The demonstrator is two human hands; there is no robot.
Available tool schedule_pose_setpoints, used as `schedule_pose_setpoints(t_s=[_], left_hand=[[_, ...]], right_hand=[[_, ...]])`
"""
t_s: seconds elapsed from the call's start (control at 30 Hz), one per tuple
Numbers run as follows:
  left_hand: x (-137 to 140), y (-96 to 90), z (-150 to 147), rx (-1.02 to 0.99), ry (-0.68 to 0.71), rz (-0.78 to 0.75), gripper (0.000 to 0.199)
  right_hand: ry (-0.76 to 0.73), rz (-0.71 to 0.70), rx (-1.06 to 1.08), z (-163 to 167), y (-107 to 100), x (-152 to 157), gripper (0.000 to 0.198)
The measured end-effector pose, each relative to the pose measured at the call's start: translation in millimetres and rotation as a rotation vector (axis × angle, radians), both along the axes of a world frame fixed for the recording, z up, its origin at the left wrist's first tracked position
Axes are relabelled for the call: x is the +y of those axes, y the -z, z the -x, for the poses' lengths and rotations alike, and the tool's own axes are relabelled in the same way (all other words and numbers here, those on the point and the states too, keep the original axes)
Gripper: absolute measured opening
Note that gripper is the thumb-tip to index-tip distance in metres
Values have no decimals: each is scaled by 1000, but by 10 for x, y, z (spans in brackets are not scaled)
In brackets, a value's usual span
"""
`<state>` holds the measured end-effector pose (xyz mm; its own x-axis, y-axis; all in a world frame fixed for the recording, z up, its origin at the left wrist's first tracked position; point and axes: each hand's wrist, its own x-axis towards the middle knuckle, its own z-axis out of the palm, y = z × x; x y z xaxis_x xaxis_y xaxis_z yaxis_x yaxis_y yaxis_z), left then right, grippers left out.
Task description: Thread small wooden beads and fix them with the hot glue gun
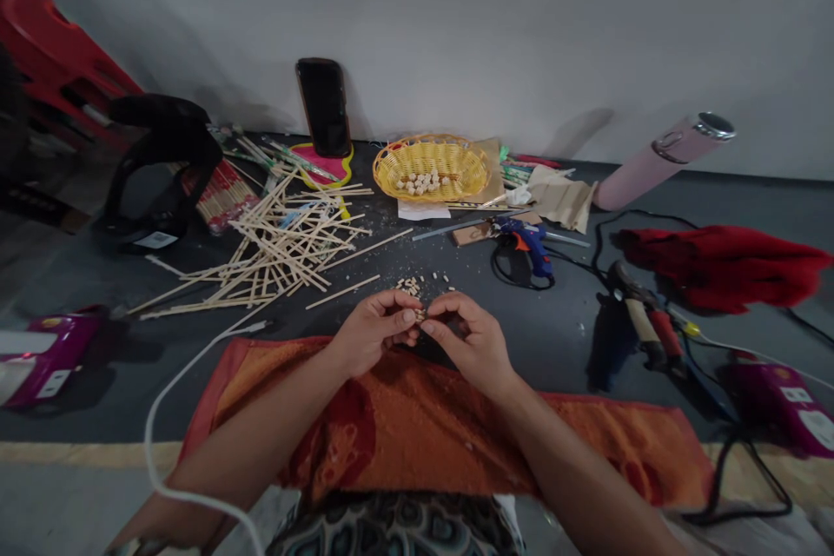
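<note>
Short stick piece [420,314] is pinched, fingers nearly closed, between left hand [373,332] and right hand [474,346] at the far edge of the towel [417,426], seemingly for precision. Loose pieces [409,285] are kept just beyond, within reach.

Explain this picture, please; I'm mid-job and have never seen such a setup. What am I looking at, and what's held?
There is no machine here, just a person's bare left hand and right hand. The single picture comes from a camera on that person's head, looking forward and down. The fingertips come together at a small pale piece; which hand grips it is unclear. More short pieces lie just beyond, on the dark table. To the left is a heap of thin sticks; farther back stands a yellow basket holding pale lumps. To the right lie a blue glue gun and a red cloth. An orange towel spreads beneath the forearms.
</note>
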<state>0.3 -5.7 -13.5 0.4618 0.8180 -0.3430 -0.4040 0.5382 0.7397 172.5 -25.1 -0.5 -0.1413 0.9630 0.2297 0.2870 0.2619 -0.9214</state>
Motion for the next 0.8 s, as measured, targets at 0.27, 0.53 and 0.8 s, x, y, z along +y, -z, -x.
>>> schedule_pose_setpoints(t_s=[0.27, 0.53, 0.8], left_hand=[[2, -31, -2, -4, 15, 0, 24], [-17, -31, -7, 35, -1, -71, 19], [-17, -18, -14, 93, -29, -147, 22]], right_hand=[[-57, 53, 70, -40, 45, 6, 10], [-81, 63, 135, -13, 72, -1, 7], [-76, 66, 198, 17, 81, -5, 5]])
